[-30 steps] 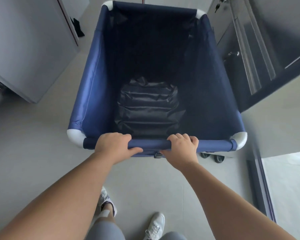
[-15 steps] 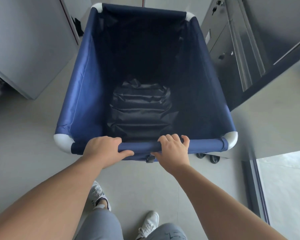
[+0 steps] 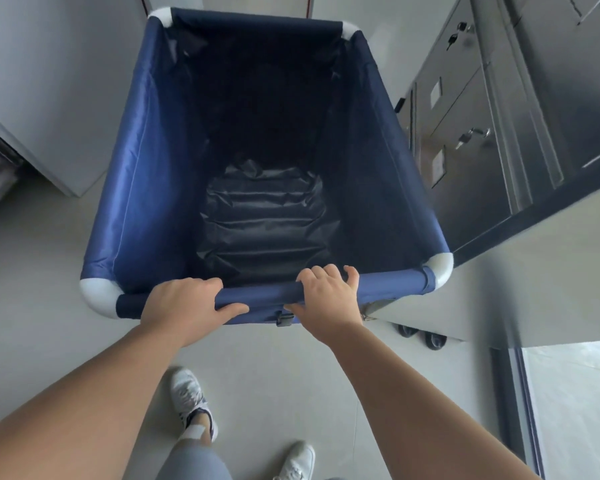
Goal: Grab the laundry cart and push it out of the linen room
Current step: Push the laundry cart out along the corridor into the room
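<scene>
The laundry cart [image 3: 136,188] is a deep blue fabric bin with white corner pieces, filling the centre of the head view. A dark liner lies crumpled at its bottom and nothing else is inside. My left hand [image 3: 184,306] wraps the near top rail left of centre. My right hand [image 3: 329,299] grips the same rail right of centre, fingers curled over the top. Two black castors [image 3: 426,336] show under the near right corner.
A grey door or panel [image 3: 49,81] stands close on the left. Metal lockers with keys [image 3: 482,133] line the right side, very near the cart's right wall. A door frame and paler floor [image 3: 568,403] lie at lower right. My white shoes stand on grey floor tiles.
The cart has shifted left and rolled forward past the lockers, with both hands staying on the rail. My left foot has stepped forward.
</scene>
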